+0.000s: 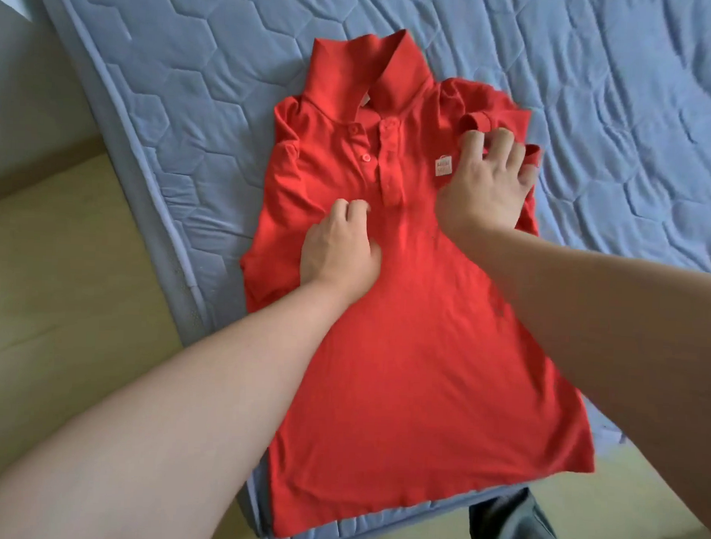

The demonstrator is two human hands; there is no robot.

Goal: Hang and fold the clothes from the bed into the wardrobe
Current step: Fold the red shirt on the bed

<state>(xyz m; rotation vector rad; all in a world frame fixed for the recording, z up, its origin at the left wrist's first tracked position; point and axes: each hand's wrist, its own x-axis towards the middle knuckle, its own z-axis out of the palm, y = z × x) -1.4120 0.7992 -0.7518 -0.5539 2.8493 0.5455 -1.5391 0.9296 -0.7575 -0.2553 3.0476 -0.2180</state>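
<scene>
Two palms down, left hand [338, 250], right hand [485, 189]

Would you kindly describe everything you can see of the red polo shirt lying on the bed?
The red knit-looking polo shirt lies front up on the blue quilted mattress. Its collar is raised, its placket is open, and a small white chest patch shows. Its hem reaches the mattress corner. The left hand rests on its chest, and the right hand presses one sleeve folded over the front.
</scene>
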